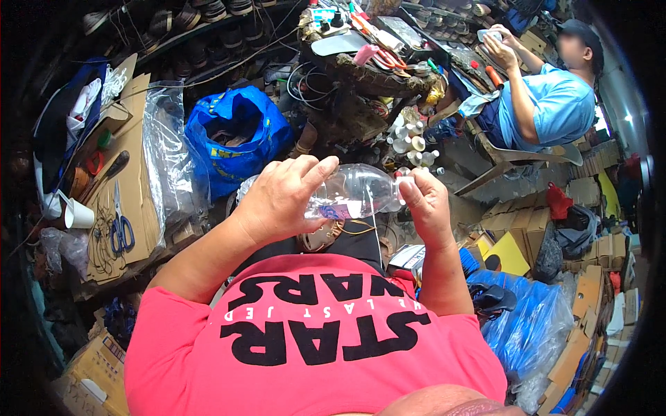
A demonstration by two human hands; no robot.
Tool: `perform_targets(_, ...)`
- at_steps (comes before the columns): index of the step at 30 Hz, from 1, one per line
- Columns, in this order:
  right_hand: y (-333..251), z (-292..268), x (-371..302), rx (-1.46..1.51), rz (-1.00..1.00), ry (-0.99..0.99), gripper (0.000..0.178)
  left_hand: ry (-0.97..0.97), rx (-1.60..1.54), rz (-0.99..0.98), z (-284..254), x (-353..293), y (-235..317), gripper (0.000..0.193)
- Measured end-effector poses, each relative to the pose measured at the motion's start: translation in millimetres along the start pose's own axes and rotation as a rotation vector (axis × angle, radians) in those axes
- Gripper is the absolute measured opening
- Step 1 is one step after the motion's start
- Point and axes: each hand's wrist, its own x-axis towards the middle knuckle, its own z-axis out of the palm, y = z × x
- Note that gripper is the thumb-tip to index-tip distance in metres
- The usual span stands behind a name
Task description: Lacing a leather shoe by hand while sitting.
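At far left, a white cup [79, 214] sits beside a flat cardboard sheet [136, 166], on which blue-handled scissors [119, 218] lie; clear plastic [173, 149] covers its right edge. Shoes [187, 16] line shelves behind. Next, an open blue bag [236, 139] stands near the left grip [286, 191], curled partway round the body of a clear plastic bottle [361, 188]. The bottle lies sideways between both hands, above the person's lap. Beyond it, a rough-edged table [399, 84] carries crowded tools. The right grip [429, 202] is closed, thumb and fingers on the bottle's neck. Farther right, a person in light blue [551, 104] sits on a chair, above stacked cardboard [531, 225] and a blue plastic-wrapped bundle [524, 312].
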Motion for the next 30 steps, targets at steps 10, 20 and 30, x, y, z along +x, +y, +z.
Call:
perform_targets(10, -9, -12, 4, -0.17, -0.227, -0.076, 0.031, 0.028, 0.012, -0.006, -1, -3, -4, 0.085)
perform_targets(20, -11, -16, 1, -0.179, -0.255, -0.119, 0.032, 0.05, 0.031, 0.043, 0, -5, -6, 0.085)
perform_targets(30, -3, -9, 1, 0.003, -0.187, 0.022, 0.029, 0.081, 0.015, 0.049, 4, 9, 0, 0.084)
